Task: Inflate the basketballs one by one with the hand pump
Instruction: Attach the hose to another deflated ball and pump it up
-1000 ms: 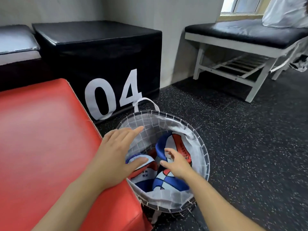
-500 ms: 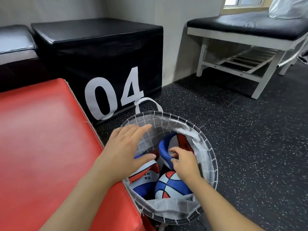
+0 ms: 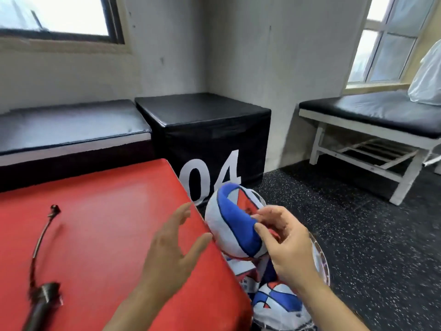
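the right hand (image 3: pixel 290 244) pinches a caved-in basketball (image 3: pixel 232 225) above the basket (image 3: pixel 321 261); the left hand (image 3: pixel 171 249) hovers spread, holding nothing. the hand pump (image 3: pixel 40 304) lies untouched on the red box (image 3: pixel 100 211), so i judge no ball is inflated yet.

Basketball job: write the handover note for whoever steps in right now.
Right hand pinches a deflated basketball, held above the basket.
Left hand is open, holding nothing, over the red bench.
Hand pump lies on the bench, untouched.
More balls remain in the basket.
Done: one ball picked out.
Left: pump it up, then the rest.
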Available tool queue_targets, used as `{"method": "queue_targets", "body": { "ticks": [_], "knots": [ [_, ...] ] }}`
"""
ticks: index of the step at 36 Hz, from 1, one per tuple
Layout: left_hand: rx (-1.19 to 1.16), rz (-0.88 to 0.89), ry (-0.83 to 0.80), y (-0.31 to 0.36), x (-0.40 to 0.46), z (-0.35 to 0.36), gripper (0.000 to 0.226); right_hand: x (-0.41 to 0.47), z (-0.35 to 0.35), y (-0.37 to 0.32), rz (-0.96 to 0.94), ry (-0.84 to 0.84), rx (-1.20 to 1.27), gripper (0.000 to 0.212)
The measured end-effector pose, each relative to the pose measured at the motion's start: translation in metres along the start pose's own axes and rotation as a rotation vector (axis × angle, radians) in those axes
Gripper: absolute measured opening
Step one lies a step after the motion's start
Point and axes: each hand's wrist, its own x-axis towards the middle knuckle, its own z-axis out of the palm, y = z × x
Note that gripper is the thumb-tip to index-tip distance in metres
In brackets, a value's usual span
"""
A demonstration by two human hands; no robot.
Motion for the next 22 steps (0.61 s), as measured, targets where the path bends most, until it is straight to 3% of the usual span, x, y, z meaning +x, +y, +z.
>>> {"method": "queue_targets", "body": {
  "ticks": [3,7,11,15,18,22],
  "knots": [
    [-0.139,-0.061,0.051,0.015,-0.014,-0.056,0.096,-0.019,0.030,-0.053,-0.185,-0.103,-0.056,0.040],
    [-0.321,-0.139,0.034,0.033,-0.045,-0.129,0.080,-0.050,0.071,-0.114,-0.310,-0.251,-0.060,0.048],
    [-0.443,-0.215,0.121,0.036,-0.087,-0.193,0.094,-0.085,0.114,-0.156,-0.403,-0.371,-0.111,0.043],
    [-0.464,-0.236,0.185,0.033,-0.128,-0.242,0.090,-0.115,0.161,-0.175,-0.549,-0.452,-0.216,0.034],
    [-0.481,-0.290,0.232,0.014,-0.148,-0.271,0.080,-0.131,0.194,-0.180,-0.563,-0.473,-0.226,0.035],
    [-0.466,-0.291,0.327,-0.013,-0.166,-0.297,0.083,-0.147,0.235,-0.176,-0.408,-0.515,-0.175,0.038]
  ]
}}
